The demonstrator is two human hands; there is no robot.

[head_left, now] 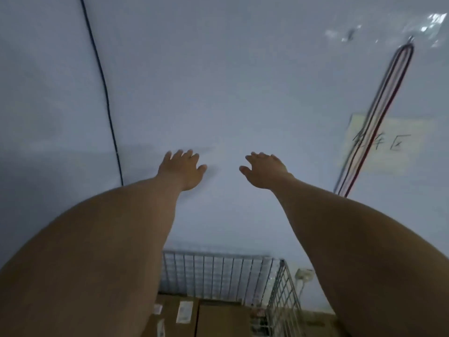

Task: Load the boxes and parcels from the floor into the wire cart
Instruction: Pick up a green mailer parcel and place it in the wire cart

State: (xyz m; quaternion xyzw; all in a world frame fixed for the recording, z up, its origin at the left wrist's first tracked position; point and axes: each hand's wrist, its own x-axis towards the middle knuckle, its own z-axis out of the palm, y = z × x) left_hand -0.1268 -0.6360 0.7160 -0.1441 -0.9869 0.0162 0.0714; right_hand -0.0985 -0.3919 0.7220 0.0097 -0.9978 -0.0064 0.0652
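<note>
I see both hands held up in the middle of the frame, in front of a white wall (230,81). The left hand (182,170) has its back to me. Its fingers are straight and spread a little, and it holds nothing. The right hand (264,170) is just the same: fingers out, thumb to the side, nothing in it. The two hands are near each other but apart. I cannot tell if the fingertips touch the wall.

The wire cart (218,273) is at the bottom of the frame, between my two arms. Brown boxes (221,321) lie inside it, side by side. The left ones have white labels (184,312) on top.

A thin black cable (104,88) runs down the wall at the upper left. At the right, a long loop of red and dark cords (379,117) hangs from a hook. It crosses a pale paper sign (393,144) with writing on it. Some shiny clear plastic (432,27) is stuck in the upper right corner. A small white plug (305,274) sits low on the wall, just right of the cart.
</note>
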